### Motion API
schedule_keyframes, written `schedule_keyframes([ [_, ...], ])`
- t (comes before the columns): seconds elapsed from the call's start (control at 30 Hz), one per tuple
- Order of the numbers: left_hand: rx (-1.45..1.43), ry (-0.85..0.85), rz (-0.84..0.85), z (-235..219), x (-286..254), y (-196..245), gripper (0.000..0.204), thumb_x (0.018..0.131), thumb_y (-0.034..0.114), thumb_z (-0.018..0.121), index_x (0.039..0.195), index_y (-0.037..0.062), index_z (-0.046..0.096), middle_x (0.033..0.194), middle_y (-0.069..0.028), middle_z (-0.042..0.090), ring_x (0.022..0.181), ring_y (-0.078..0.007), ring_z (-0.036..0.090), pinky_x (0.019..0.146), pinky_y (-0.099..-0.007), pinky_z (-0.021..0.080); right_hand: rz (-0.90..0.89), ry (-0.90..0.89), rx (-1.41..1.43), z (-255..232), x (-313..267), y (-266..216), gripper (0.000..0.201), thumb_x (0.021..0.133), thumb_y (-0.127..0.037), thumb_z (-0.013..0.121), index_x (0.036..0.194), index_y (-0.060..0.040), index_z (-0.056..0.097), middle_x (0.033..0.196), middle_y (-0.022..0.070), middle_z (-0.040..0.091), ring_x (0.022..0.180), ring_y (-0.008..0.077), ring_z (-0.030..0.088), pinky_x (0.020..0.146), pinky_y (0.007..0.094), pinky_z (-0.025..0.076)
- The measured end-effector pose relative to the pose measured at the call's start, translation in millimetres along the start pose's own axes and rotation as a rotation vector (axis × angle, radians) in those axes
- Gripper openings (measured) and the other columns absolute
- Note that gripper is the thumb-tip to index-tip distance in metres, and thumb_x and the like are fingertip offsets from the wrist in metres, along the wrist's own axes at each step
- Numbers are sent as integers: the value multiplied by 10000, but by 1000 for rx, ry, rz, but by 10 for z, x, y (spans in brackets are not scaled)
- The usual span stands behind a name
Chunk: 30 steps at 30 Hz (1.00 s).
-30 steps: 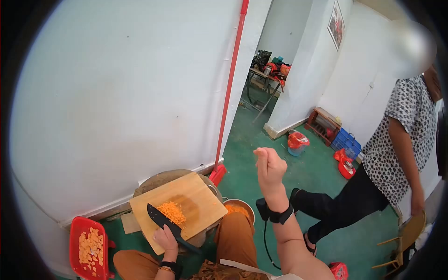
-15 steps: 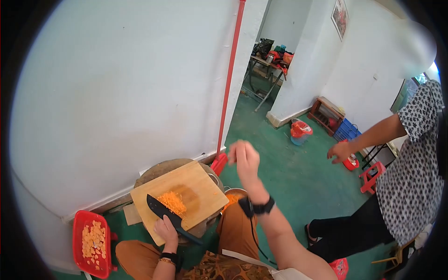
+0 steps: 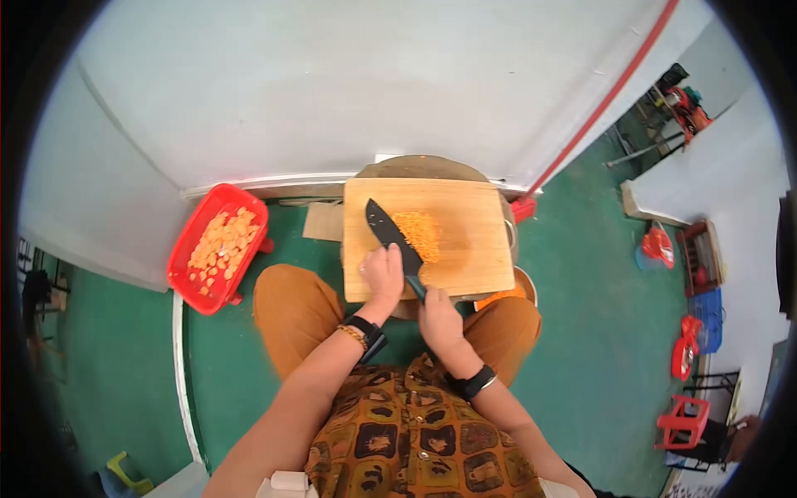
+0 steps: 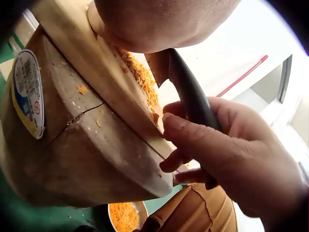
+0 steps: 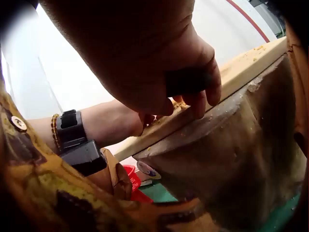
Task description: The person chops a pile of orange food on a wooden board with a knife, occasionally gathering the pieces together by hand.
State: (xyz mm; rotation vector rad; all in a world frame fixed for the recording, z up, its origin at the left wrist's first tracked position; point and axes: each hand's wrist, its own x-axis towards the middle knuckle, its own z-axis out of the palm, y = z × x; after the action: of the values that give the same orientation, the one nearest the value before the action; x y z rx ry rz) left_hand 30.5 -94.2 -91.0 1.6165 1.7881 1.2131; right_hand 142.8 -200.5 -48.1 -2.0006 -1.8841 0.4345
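Note:
A black kitchen knife (image 3: 387, 228) lies slantwise over the wooden cutting board (image 3: 473, 199), along the left side of a heap of finely chopped orange food (image 3: 421, 236) that looks like carrot. My right hand (image 3: 442, 322) grips its dark handle (image 4: 190, 92), fingers wrapped round it in the right wrist view. My left hand (image 3: 384, 272) holds the blade near its heel, over the board's front left part. Its fingertips are hidden in the left wrist view. Under the board stands a thick, cracked wooden block (image 4: 96, 159).
A red basin (image 3: 177, 270) of orange slices stands at left. Under the board's right front corner, beside my knee, is a metal bowl (image 3: 530, 286) of orange shreds. A wall rises behind the board. Farther right are a red stool (image 3: 683, 422) and a blue crate (image 3: 707, 319).
My right hand has come down from the air at right to the knife handle. The head view has swung left and down toward the board. My left hand stays at the blade.

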Motion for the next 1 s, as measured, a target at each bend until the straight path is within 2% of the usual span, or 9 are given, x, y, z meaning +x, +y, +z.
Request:
schedule_keyframes([
  [0.13, -115, -76, 32, -171, 61, 186, 395, 974, 306, 464, 690, 52, 567, 746, -150, 594, 823, -352, 531, 754, -462, 357, -4, 96, 171, -237, 133, -100, 310, 916, -264, 620, 1123, -40, 564, 890, 220, 650, 809, 423, 639, 694, 474, 526],
  [0.23, -62, -19, 186, -237, 122, 163, 340, 988, 283, 456, 744, 73, 565, 785, -107, 590, 849, -320, 515, 759, -437, 339, 109, 92, 319, -454, 205, -79, 311, 931, -291, 615, 1102, -32, 588, 845, 250, 651, 813, 435, 635, 685, 469, 513],
  [0.27, 49, -115, 156, -303, 127, 139, 231, 966, 271, 497, 917, 69, 599, 943, -108, 606, 956, -317, 517, 824, -447, 357, 131, 84, 366, -474, 217, -20, 310, 951, -297, 590, 1088, -19, 599, 806, 259, 635, 798, 440, 629, 674, 459, 501],
  [0.3, 88, -69, 177, -296, 122, 103, 223, 957, 269, 510, 990, 63, 590, 1017, -117, 594, 1015, -321, 504, 862, -452, 356, 145, 89, 380, -477, 230, 43, 311, 960, -304, 575, 1074, -16, 603, 794, 256, 629, 781, 434, 627, 668, 456, 497],
  [0.37, 168, 18, 222, -262, 99, 12, 293, 938, 264, 537, 1137, 52, 573, 1166, -133, 571, 1134, -330, 480, 938, -463, 355, 177, 102, 409, -409, 263, 208, 323, 979, -319, 544, 1046, -11, 611, 769, 250, 618, 746, 422, 623, 655, 448, 487],
  [0.47, 346, -74, 247, -275, 44, 5, 425, 910, 244, 568, 1272, 30, 504, 1339, -153, 480, 1285, -338, 391, 1029, -473, 323, 165, 78, 456, -384, 301, 329, 371, 1004, -354, 495, 979, -2, 612, 698, 224, 576, 665, 390, 592, 622, 426, 466],
  [0.77, 392, -117, 246, -271, 45, 20, 406, 909, 202, 556, 1265, 14, 510, 1350, -165, 474, 1300, -347, 379, 1028, -482, 322, 139, 86, 431, -373, 365, 363, 406, 1010, -365, 477, 914, 9, 600, 712, 244, 583, 684, 418, 592, 623, 444, 459],
  [0.93, 402, -133, 244, -305, 53, 82, 417, 908, 200, 556, 1273, 7, 501, 1347, -168, 475, 1293, -353, 383, 1032, -475, 315, 175, 86, 420, -582, 351, 191, 393, 1006, -346, 490, 910, 21, 593, 723, 255, 587, 698, 430, 596, 629, 444, 464],
  [1.0, 410, -131, 252, -295, 48, 77, 422, 907, 200, 558, 1276, 5, 498, 1346, -170, 475, 1292, -352, 383, 1030, -473, 314, 168, 74, 436, -456, 347, 233, 396, 1006, -346, 490, 905, 23, 590, 728, 258, 586, 702, 428, 600, 628, 441, 465],
])
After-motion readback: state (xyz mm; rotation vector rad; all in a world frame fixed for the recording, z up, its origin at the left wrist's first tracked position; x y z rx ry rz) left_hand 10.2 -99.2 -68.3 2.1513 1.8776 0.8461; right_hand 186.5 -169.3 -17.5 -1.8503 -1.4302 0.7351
